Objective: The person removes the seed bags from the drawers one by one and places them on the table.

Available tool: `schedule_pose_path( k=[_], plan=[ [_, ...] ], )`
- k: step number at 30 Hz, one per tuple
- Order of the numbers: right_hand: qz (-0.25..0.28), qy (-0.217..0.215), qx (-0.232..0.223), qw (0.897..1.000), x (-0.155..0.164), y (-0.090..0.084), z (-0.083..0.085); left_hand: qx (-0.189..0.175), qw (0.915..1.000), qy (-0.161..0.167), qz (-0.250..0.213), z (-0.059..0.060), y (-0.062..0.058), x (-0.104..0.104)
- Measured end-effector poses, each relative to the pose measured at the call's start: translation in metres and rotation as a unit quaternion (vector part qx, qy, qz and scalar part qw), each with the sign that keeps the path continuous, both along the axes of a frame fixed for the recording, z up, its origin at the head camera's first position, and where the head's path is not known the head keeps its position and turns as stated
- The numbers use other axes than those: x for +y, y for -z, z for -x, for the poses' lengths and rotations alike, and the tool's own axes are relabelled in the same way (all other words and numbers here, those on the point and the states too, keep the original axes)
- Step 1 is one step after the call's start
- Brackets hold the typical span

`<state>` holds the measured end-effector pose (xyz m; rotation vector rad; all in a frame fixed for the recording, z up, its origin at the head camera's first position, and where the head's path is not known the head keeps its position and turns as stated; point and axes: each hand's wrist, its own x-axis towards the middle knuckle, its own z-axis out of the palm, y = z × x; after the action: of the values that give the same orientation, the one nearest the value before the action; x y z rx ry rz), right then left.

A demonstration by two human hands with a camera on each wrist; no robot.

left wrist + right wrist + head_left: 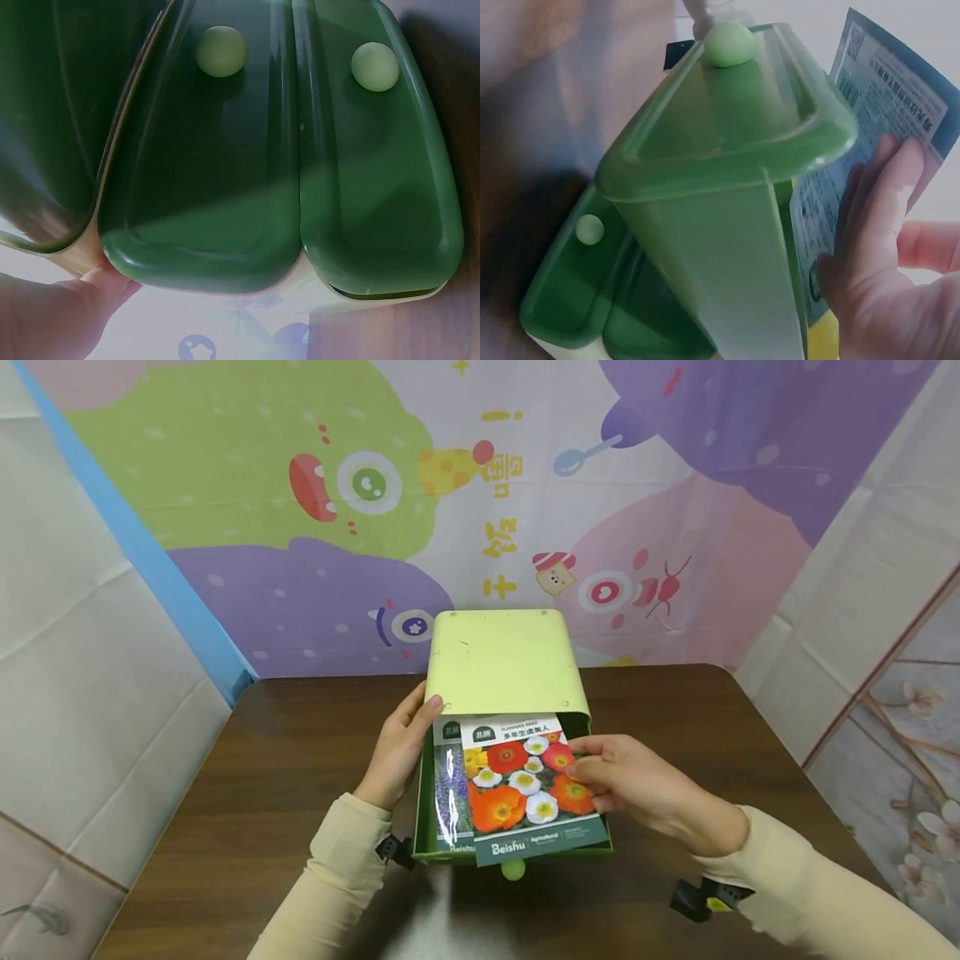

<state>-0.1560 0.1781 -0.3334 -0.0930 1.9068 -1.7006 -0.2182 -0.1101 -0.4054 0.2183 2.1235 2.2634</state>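
Observation:
A pale green drawer box (pixel 501 662) stands on the brown table (pixel 247 793), with its top drawer (pixel 422 810) pulled out toward me. My right hand (pixel 583 770) pinches the right edge of a seed packet (pixel 517 785) printed with red, orange and white flowers, holding it over the open drawer. A second packet (pixel 450 789) with purple flowers lies under it in the drawer. My left hand (pixel 420 714) rests flat against the box's left side, thumb on the top edge. In the right wrist view my fingers (pixel 877 240) lie on the packet's printed back (pixel 881 105) beside the drawer (pixel 727 150).
The drawer's round knob (pixel 513 869) points at me. The left wrist view shows two lower drawer fronts, each with a knob (pixel 221 51) (pixel 375 66). A colourful cartoon backdrop (pixel 360 485) rises behind the table. Bare tabletop lies left and right of the box.

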Motion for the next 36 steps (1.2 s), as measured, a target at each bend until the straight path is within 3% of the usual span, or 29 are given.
schedule_pose_path(
  k=[9, 26, 36],
  plan=[
    [0.004, -0.043, -0.008, 0.999, 0.014, -0.007, -0.006, 0.007, 0.9999, -0.007, 0.010, 0.002, 0.000, 0.000],
    [0.004, -0.042, 0.017, 0.999, 0.035, -0.021, -0.011, 0.015, 0.9997, -0.007, 0.017, 0.000, 0.002, -0.001],
    [0.006, 0.014, 0.065, 0.998, 0.052, -0.030, 0.000, 0.017, 0.9995, -0.008, 0.025, 0.001, 0.003, -0.001]
  ],
)
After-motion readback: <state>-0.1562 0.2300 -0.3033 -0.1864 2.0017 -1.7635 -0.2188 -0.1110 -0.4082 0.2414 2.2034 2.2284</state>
